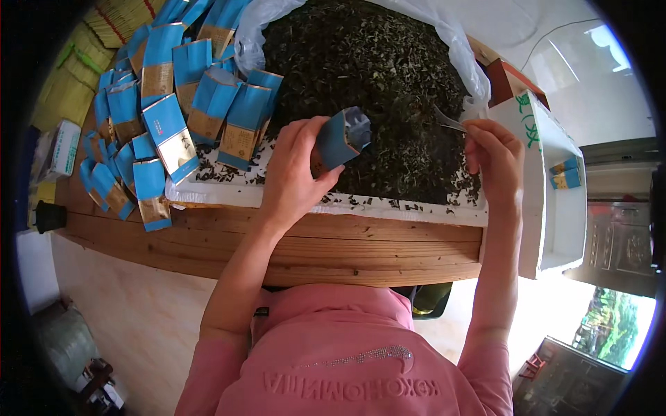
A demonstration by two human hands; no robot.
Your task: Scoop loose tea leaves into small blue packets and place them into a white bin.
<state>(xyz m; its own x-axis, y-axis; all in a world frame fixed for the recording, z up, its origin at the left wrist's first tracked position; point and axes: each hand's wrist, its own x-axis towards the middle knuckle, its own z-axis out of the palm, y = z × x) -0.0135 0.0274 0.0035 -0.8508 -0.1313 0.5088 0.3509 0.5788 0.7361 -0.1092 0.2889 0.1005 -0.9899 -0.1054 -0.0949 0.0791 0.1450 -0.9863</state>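
Note:
My left hand (299, 169) is closed around a blue and gold foil pouch (333, 143), its silvery mouth open and tilted to the right above a heap of dark dried leaves, which look like loose tea (364, 62). Between the thumb and fingers of my right hand (491, 151) is a small utensil (448, 120), clear or metallic, perhaps a spoon; its far end is over the right side of the heap. The leaves lie on a white tray (234, 196) with a clear plastic bag (471, 67) around their back and right edges. Many similar blue and gold pouches (171, 135) stand and lean at the left.
A wooden table (364, 249) carries the tray. At the right, a white foam box (559, 229) holds a few small blue and gold packets (566, 173). A small black cup (50, 216) stands at the left edge, near yellow bundles (67, 88) and a white box (65, 148).

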